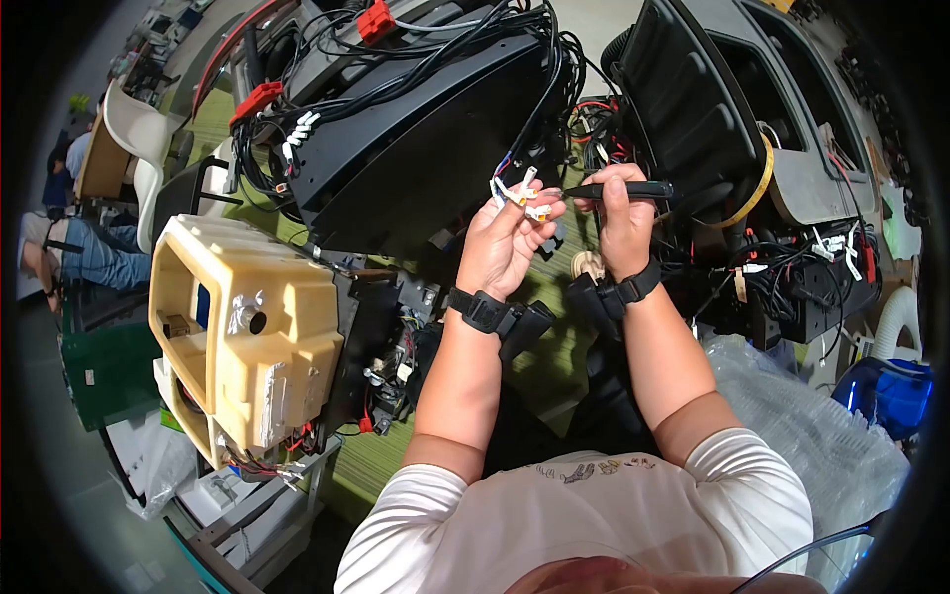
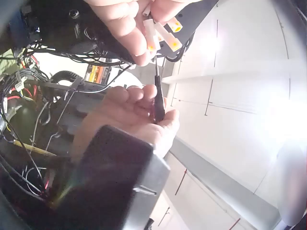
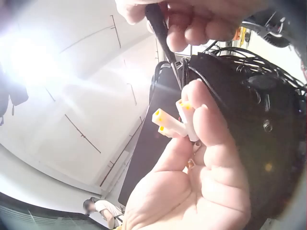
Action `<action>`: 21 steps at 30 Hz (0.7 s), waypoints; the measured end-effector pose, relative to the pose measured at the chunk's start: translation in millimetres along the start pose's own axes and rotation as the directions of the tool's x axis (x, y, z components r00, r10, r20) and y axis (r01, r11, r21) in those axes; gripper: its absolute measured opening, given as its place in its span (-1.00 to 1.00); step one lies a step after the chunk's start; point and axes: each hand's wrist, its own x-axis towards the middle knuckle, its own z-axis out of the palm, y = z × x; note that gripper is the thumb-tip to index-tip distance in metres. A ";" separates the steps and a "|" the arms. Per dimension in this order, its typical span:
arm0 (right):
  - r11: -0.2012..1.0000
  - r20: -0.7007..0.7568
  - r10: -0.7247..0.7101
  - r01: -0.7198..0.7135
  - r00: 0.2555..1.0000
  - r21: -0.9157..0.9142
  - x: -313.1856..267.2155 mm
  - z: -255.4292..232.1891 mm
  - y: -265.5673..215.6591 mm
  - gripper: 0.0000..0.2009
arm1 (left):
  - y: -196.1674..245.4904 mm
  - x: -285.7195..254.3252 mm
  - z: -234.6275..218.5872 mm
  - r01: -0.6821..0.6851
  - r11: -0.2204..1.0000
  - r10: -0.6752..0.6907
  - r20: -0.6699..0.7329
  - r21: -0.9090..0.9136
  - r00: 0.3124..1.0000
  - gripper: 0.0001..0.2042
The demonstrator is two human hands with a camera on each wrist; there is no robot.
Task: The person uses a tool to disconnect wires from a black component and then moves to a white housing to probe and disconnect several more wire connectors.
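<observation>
My left hand (image 1: 503,247) pinches a small cluster of white plug connectors (image 3: 170,123) between thumb and fingers. Yellow inserts show at the connectors' ends, and thin wires run up from them toward the cable bundle. In my right hand (image 1: 623,223) is a slim screwdriver (image 2: 159,98) with a black handle, gripped between thumb and fingers. Its thin metal shaft points at the connectors; in the right wrist view the tip comes right beside one connector, close to the left fingertips. Both hands meet in front of a large black panel (image 1: 426,148).
Black cables (image 1: 396,94) with red clips (image 1: 376,22) run over the panel's top. At left stands a beige plastic housing (image 1: 282,307). A grey-black shell (image 1: 683,99) and more wiring are at right, above bubble wrap (image 1: 782,396). Another person (image 1: 99,247) is at far left.
</observation>
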 end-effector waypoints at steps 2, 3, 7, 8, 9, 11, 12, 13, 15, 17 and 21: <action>1.000 0.007 -0.003 0.003 1.000 -0.007 -0.8 1.6 -1.7 -0.79 | -0.4 0.4 1.0 0.011 1.000 -0.011 0.007 0.001 1.000 -0.74; 1.000 0.017 -0.005 0.005 1.000 -0.013 -0.8 2.0 -2.4 -0.79 | -0.5 0.0 1.1 0.011 1.000 -0.011 0.010 0.011 1.000 -0.74; 0.997 0.029 -0.017 0.019 0.999 -0.074 -1.6 3.2 -2.4 -0.79 | -1.2 -2.1 1.7 0.005 0.999 -0.005 0.017 0.044 1.000 -0.74; 0.998 0.046 -0.022 0.025 0.999 -0.065 -2.3 5.8 -5.0 -0.80 | -1.6 -2.2 1.5 0.005 0.999 -0.006 0.017 0.043 1.000 -0.74; 0.998 0.063 -0.028 0.031 0.998 -0.057 -2.8 7.0 -6.4 -0.81 | -2.3 -2.2 1.1 0.002 0.999 -0.003 0.033 0.041 0.999 -0.75; 0.990 0.086 -0.059 0.069 0.995 -0.125 -3.1 5.2 -6.2 -0.82 | -2.9 -2.5 1.5 0.000 0.999 -0.002 0.050 0.038 0.999 -0.75; 0.976 0.111 -0.089 0.109 0.990 -0.189 -3.3 4.8 -6.0 -0.83 | -2.2 -3.0 2.5 -0.003 0.998 0.000 0.049 0.065 0.999 -0.75; 0.976 0.110 -0.088 0.107 0.990 -0.189 -3.7 5.2 -6.7 -0.83 | -1.9 -3.7 2.6 -0.005 0.996 0.001 0.047 0.092 0.999 -0.75; 0.971 0.125 -0.089 0.114 0.988 -0.209 -4.4 6.4 -9.2 -0.83 | -1.5 -3.9 1.9 -0.008 0.994 0.003 0.047 0.108 0.999 -0.76; 0.964 0.126 -0.101 0.129 0.987 -0.233 -4.2 5.9 -7.0 -0.83 | -2.1 -2.8 0.9 -0.011 0.992 0.005 0.048 0.123 0.999 -0.76; 0.926 0.120 -0.156 0.187 0.981 -0.327 -2.5 2.2 -1.2 -0.82 | -5.4 0.2 -2.7 -0.042 0.996 0.038 0.038 0.084 0.999 -0.77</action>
